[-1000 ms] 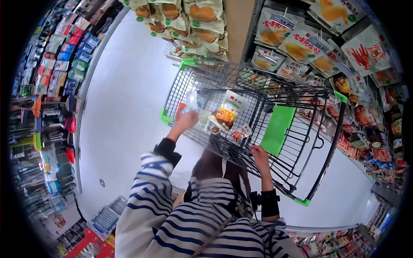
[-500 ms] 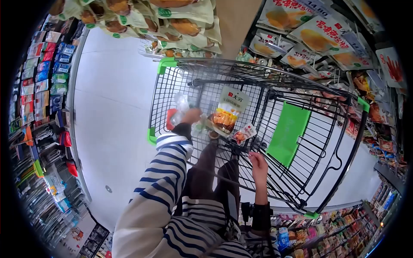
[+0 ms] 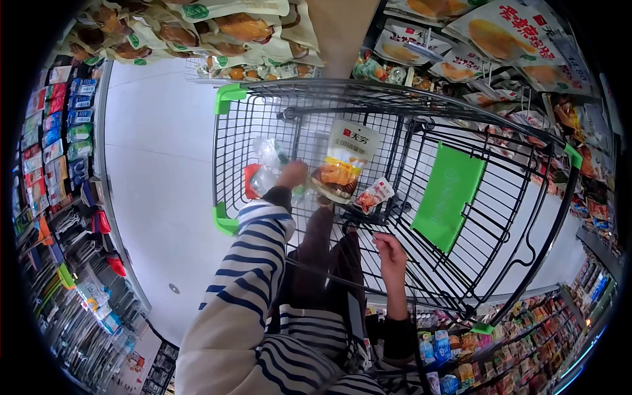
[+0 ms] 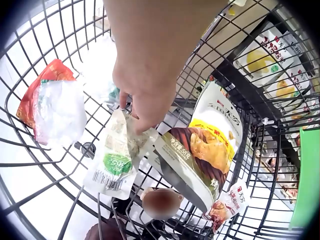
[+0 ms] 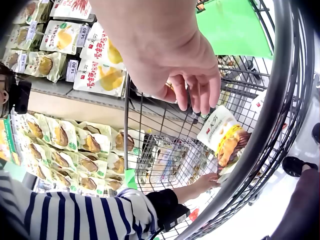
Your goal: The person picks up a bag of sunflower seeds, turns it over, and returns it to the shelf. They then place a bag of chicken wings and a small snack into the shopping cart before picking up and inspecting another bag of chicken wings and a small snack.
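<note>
In the shopping cart [image 3: 225, 224], my left hand [image 3: 293, 174] reaches down among the goods. The left wrist view shows its fingers pinching the upper end of a small pale packet [image 4: 112, 160] with a green patch and barcode. Beside it leans a large chicken snack pouch [image 4: 212, 145], with a smaller snack packet [image 4: 227, 205] near its bottom corner. Clear plastic bags [image 3: 266, 151] and a red packet [image 3: 251, 181] lie on the other side. My right hand [image 3: 392, 253], its fingers loosely bent, hovers near the cart's near side and holds nothing.
A green panel [image 3: 447, 197] is fixed in the handle end of the cart. Hanging snack pouches [image 3: 503, 36] crowd the shelf on the far right, and more pouches [image 3: 230, 29] hang at the far left. Across the aisle floor [image 3: 158, 171] stands another stocked shelf [image 3: 66, 138].
My left hand and sleeve have reached further over the cart among the goods. The right hand has drawn slightly away from the cart's near rim. The head view has shifted, so the cart looks larger.
</note>
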Motion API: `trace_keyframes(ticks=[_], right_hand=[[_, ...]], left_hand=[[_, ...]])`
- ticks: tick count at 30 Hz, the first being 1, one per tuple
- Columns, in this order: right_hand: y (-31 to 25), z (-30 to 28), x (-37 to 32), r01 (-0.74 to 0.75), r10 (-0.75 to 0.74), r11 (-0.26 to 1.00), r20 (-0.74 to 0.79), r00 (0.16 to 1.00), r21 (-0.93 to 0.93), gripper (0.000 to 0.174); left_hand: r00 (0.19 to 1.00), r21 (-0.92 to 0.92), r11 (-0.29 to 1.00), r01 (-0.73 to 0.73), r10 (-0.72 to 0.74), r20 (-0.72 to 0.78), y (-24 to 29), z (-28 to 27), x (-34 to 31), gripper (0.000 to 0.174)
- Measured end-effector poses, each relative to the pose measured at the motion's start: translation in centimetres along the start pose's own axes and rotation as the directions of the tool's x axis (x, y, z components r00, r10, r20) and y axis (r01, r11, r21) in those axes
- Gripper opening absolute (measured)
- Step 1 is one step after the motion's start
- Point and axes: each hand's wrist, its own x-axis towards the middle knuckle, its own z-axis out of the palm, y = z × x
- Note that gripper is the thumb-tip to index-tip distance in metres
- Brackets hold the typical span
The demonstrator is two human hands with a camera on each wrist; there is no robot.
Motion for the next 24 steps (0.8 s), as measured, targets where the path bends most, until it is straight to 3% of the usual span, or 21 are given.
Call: trace_keyframes(ticks=[5, 9, 14, 17, 20, 24], right_hand=[[-0.6, -0.2, 0.0, -0.038, 0.039, 0.998, 0.021, 0.999, -0.049, 0.015], [-0.5, -0.9, 0.0, -0.006, 0.006, 1.0, 0.021, 1.0, -0.004, 0.015], [-2.6, -1.9, -0.3, 0.121, -0.121, 0.993, 0.075, 0.99, 0.011, 0.016], [-4.8, -2.5, -1.1, 0.194, -0.191, 0.981, 0.104, 0.976, -0.016, 0.015], [-7.0, -3.1, -2.4, 0.301, -0.297, 0.954, 0.138, 0.945, -0.008, 0.015], [-9.3, -4.8, -4.8, 0.375, -0.379, 0.925, 0.197, 0.904, 0.057, 0.014]], left_hand=[[0.996, 0.114, 0.992, 0.059, -0.065, 0.054, -0.7, 1.2, 0.8, 0.018], [0.996, 0.068, 0.997, 0.018, -0.012, -0.093, -0.8, 0.5, -0.3, 0.015], [0.982, 0.069, 0.993, 0.096, -0.083, -0.17, 1.5, -5.0, -3.0, 0.016], [0.985, 0.157, 0.987, 0.037, -0.009, -0.173, 1.6, -8.0, -4.1, 0.017], [0.988, 0.198, 0.973, 0.119, -0.095, -0.125, 4.5, -13.7, -6.4, 0.022], [0.916, 0.127, 0.992, -0.009, 0.059, -0.397, 9.7, -19.9, -12.2, 0.02]])
